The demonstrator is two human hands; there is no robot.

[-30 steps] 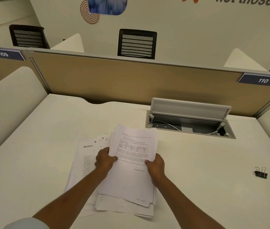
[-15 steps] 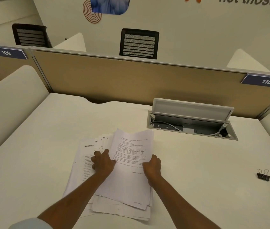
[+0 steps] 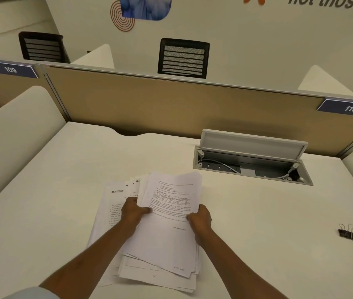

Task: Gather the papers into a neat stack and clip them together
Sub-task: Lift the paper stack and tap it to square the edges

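Papers point(image 3: 167, 234) lie in an uneven, fanned pile on the white bench point(image 3: 52, 190), near its front edge. Left hand point(image 3: 133, 211) grips the pile's left edge; right hand point(image 3: 199, 219) grips the right edge. Black binder clip point(image 3: 347, 231) sits well apart, far right.

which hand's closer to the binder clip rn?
Right. The right hand grips the right edge of the papers, with bare desk between it and the binder clip further right. The left hand holds the papers' left edge, farther away.
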